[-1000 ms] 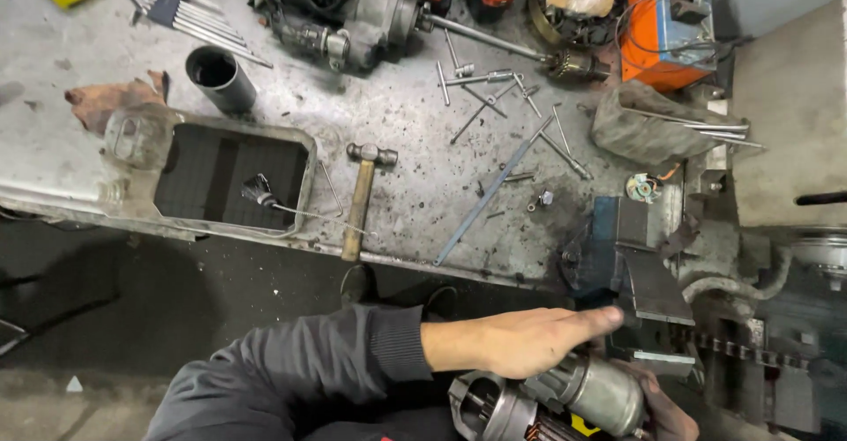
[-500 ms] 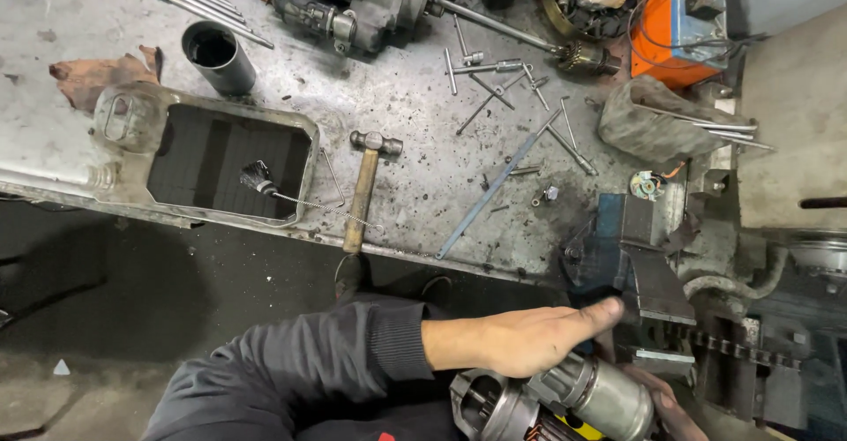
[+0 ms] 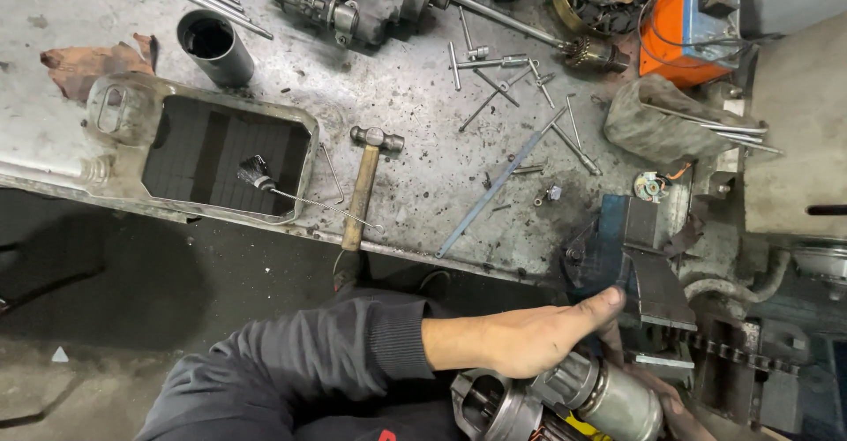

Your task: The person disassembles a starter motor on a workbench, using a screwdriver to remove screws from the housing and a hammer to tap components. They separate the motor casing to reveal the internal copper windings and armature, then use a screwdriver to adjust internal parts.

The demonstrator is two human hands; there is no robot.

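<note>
My left hand [image 3: 529,342] reaches across from a dark sleeve and lies over the top of a grey metal starter motor [image 3: 609,399] at the bottom of the view. Its thumb points up toward a blue bench vise [image 3: 609,238]. The fingers wrap over the motor's housing. My right hand [image 3: 675,406] shows only partly at the bottom right and cups the motor's cylindrical body from below. The motor's open end [image 3: 485,401] faces left.
On the steel workbench [image 3: 415,97] lie a wooden-handled hammer [image 3: 362,190], an oil pan [image 3: 304,128] holding a wire brush [image 3: 256,175], a dark metal sleeve [image 3: 212,46], a rag [image 3: 88,63], loose rods and bolts [image 3: 503,88], a grey cloth [image 3: 653,123] and an orange box [image 3: 684,40].
The view has drifted slightly, so the bench items sit a little higher in the picture. Both hands stay on the starter motor in nearly the same place.
</note>
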